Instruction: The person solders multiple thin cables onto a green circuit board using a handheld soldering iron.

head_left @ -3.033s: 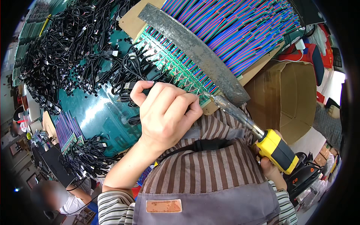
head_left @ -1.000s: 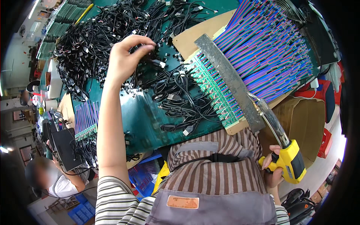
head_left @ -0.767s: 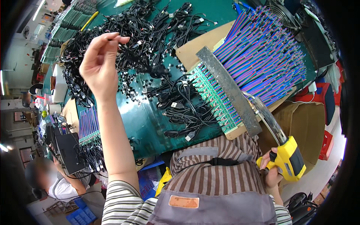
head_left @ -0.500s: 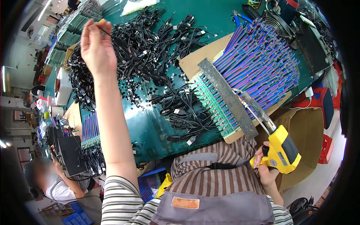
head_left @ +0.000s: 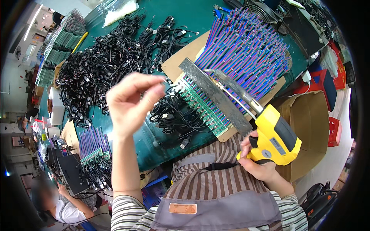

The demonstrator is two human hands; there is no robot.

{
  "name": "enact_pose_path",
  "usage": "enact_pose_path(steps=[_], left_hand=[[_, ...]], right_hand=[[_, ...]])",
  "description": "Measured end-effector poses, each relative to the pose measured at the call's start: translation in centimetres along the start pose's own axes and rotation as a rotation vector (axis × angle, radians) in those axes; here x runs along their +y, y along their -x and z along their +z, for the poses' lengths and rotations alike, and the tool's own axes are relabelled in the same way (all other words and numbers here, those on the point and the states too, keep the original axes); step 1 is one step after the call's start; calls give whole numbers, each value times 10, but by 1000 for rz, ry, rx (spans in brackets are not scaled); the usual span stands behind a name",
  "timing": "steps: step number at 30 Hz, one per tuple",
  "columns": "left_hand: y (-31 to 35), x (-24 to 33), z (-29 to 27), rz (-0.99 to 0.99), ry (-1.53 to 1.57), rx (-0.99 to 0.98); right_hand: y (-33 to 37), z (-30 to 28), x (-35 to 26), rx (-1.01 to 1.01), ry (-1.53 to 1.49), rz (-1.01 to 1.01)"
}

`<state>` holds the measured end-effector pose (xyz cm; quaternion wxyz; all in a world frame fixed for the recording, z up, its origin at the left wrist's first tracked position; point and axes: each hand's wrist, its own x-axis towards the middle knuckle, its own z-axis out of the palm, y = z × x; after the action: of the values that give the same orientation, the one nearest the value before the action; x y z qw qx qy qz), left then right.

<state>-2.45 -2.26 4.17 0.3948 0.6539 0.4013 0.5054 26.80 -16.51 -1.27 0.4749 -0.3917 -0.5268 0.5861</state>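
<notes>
My left hand [head_left: 131,102] is raised above the green table [head_left: 152,144], thumb and forefinger slightly apart, with nothing visible between them. It hovers beside a small heap of black cables [head_left: 173,119]. My right hand [head_left: 256,165] grips a yellow pistol-shaped soldering tool [head_left: 275,136]. Its long metal tip reaches over a grey metal bar [head_left: 214,94]. That bar lies across a row of purple and blue wires [head_left: 246,50] joined to a green circuit strip [head_left: 202,109] on a cardboard sheet [head_left: 181,57].
A big pile of black cables [head_left: 104,65] covers the far left of the table. Another wire bundle [head_left: 92,144] lies at the near left edge. An open cardboard box [head_left: 312,127] and a red crate [head_left: 333,131] stand at the right. Another person [head_left: 65,208] sits lower left.
My left hand stretched out to the far cable pile with a black cable and has come back near the board. My right hand has lifted the yellow tool higher.
</notes>
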Motion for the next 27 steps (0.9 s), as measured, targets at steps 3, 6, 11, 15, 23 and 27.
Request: enact_pose_path(steps=[3, 6, 11, 15, 23, 27], left_hand=[[24, 3, 25, -132, -44, -71], [41, 8, 45, -208, -15, -157], [56, 9, 61, -224, -6, -263], [59, 6, 61, -233, 5, -259], [59, 9, 59, -188, -57, -208], [61, 4, 60, -155, -69, -229]], right_hand=[[-9, 7, -3, -61, 4, -10], [-28, 19, -10, -113, 177, -99], [-43, 44, -12, -20, 315, -127], [-47, 49, -8, 2, 434, -135], [-49, 52, -11, 19, 480, -139], [-46, 50, -8, 65, 459, -99]])
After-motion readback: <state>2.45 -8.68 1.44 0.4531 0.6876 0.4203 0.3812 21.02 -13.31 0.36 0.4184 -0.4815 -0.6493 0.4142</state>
